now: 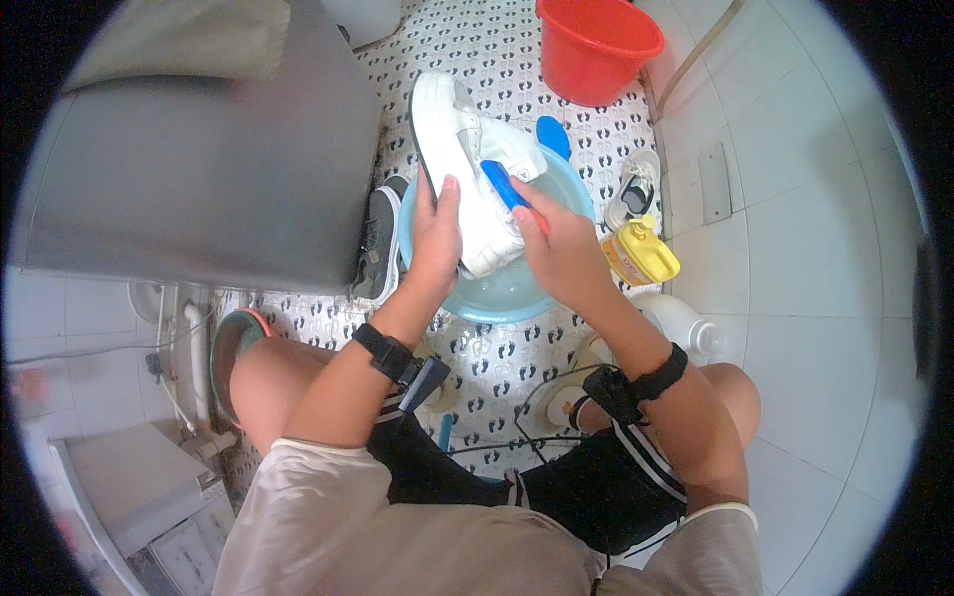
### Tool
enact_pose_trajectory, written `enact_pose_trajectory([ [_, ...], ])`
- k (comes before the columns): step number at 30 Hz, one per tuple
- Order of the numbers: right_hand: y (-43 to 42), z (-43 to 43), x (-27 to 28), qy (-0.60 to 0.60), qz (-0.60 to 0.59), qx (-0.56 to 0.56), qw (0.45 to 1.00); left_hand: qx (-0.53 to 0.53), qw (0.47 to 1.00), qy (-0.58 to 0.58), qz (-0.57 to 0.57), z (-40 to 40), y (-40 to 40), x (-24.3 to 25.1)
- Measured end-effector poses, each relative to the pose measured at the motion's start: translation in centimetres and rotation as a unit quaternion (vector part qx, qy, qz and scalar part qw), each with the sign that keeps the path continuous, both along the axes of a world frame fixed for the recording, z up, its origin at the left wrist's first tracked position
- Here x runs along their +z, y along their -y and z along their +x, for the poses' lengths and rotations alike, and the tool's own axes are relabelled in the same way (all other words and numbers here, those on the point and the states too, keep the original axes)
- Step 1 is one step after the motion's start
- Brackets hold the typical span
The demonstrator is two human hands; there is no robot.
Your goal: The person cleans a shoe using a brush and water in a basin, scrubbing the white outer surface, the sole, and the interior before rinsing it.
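Observation:
A white sneaker [446, 141] is held tilted above a light-blue plastic basin [507, 311], its dark-edged sole facing left. My left hand [438, 237] grips the sole side of the shoe, thumb on the white sidewall. In my right hand [559, 242] is a blue-handled brush [502, 183] with a red-orange end. The brush lies against the shoe's upper, near the tongue; its bristles are hidden from view. Cloudy water [510, 290] shows inside the basin below the shoe.
Beyond the basin stands a red bucket [589, 56]; a flat blue oval piece [553, 137] lies nearer. At right are a light sneaker [633, 190], a yellow bottle [642, 253] and a white jug [674, 324]. Left are a dark shoe [381, 242] and a large grey cabinet-like surface [216, 179].

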State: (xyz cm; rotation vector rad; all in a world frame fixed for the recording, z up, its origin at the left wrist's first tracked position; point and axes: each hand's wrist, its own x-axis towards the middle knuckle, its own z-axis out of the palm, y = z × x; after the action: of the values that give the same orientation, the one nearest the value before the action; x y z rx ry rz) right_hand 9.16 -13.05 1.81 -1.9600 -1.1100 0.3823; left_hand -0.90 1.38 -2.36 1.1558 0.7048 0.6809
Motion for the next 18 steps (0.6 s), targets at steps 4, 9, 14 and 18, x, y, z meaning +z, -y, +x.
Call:
enact_pose_trajectory([
  [4,1.2,-0.7,0.4,-0.021,0.025,-0.002,0.999,0.028,1.000,0.005,-0.004,-0.2,-1.1,0.9],
  [9,2.4,-1.4,2.4,-0.054,-0.051,0.010,0.997,0.021,1.000,0.021,-0.003,-0.3,-1.3,0.6],
  [14,0.2,-0.2,0.8,0.048,0.020,-0.025,0.998,-0.032,0.999,0.007,0.004,0.8,0.9,-0.1],
  [18,1.9,-1.7,2.2,0.039,-0.047,0.006,0.998,0.008,1.000,0.006,-0.017,-0.1,-0.4,1.5],
])
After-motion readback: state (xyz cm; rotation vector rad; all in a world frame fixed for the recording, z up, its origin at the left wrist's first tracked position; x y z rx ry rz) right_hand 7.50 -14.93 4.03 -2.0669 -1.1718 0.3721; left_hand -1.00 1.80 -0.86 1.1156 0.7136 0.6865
